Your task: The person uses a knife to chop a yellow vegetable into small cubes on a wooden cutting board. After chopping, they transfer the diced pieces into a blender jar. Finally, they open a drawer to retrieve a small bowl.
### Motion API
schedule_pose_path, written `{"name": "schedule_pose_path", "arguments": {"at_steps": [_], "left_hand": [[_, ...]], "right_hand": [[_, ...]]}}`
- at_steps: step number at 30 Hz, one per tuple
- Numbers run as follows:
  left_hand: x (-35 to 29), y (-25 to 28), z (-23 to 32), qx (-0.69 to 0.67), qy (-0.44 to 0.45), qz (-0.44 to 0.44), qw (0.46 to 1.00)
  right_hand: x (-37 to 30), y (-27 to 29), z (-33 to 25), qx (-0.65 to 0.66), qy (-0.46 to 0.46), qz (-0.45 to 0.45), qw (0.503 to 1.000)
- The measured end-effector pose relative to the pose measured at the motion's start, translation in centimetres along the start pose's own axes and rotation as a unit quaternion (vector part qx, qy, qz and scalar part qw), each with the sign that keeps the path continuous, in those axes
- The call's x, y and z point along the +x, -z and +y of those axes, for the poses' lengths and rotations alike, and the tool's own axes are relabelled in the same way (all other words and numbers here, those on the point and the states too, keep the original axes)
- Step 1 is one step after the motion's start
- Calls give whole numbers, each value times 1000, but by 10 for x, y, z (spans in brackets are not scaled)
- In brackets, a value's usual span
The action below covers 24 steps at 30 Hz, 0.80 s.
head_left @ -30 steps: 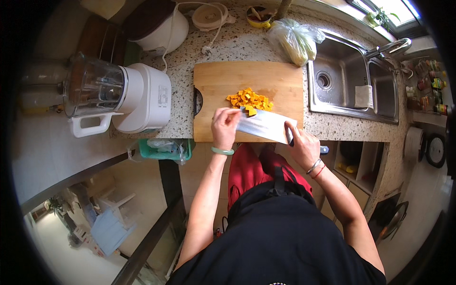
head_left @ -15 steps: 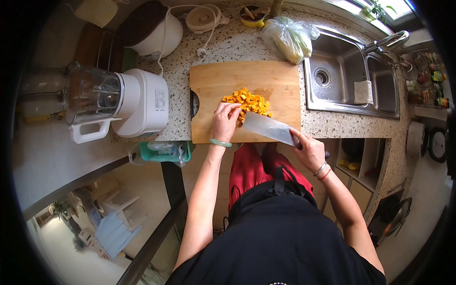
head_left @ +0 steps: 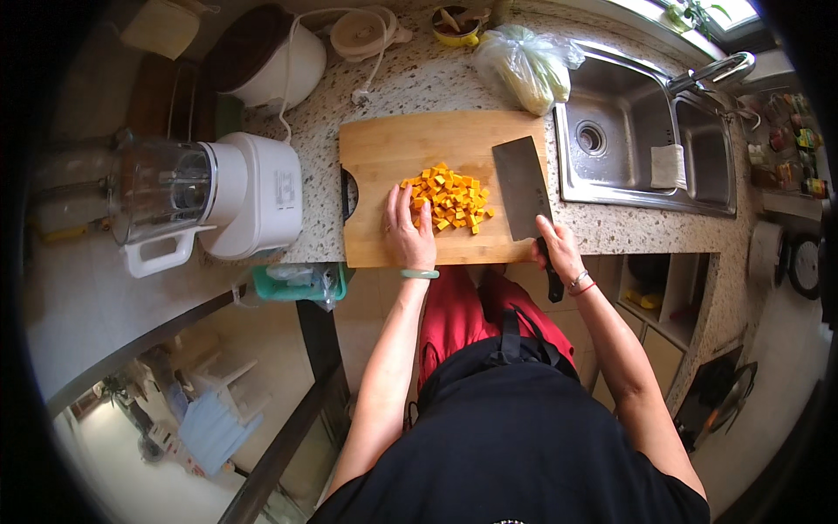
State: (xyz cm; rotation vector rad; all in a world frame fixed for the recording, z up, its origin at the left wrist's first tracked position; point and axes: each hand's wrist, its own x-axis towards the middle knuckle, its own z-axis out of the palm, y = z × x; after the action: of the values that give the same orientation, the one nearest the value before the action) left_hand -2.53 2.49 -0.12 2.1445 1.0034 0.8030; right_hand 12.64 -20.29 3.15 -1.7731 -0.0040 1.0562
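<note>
A pile of small orange cubes (head_left: 450, 199), perhaps pumpkin or carrot, lies on a wooden cutting board (head_left: 375, 140). My left hand (head_left: 410, 229) is open, its fingers stretched along the left side of the pile and touching the cubes there. In my right hand (head_left: 559, 248) is the dark handle of a cleaver (head_left: 522, 188). Its broad blade lies flat over the right part of the board, apart from the cubes, its far end pointing away from me.
A white blender (head_left: 257, 194) stands left of the board, with a rice cooker (head_left: 284, 65) behind. Beyond the board's far right corner sits a plastic bag of pale vegetables (head_left: 534, 74), beside the steel sink (head_left: 615, 113). A green bin (head_left: 278, 284) hangs below the counter's front edge.
The cleaver has moved right, off the pile, and turned so its blade points away from me. My left fingers have straightened from a curl and lie beside the cubes.
</note>
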Motion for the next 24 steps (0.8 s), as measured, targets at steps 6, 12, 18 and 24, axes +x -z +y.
{"name": "schedule_pose_path", "arguments": {"at_steps": [6,12,18,24], "left_hand": [[-6,-13,5,8,-28,-22,999],[-24,-28,26,4,6,-7,1000],[-26,-27,29,-6,-17,-23,1000],[-26,-26,39,93,-74,-78,990]], "right_hand": [[-24,-6,12,-6,-10,-6,1000],[-38,-24,33,34,-52,1,998],[-28,-23,7,-50,16,41,998],[13,-10,-10,-367,231,207,877]]}}
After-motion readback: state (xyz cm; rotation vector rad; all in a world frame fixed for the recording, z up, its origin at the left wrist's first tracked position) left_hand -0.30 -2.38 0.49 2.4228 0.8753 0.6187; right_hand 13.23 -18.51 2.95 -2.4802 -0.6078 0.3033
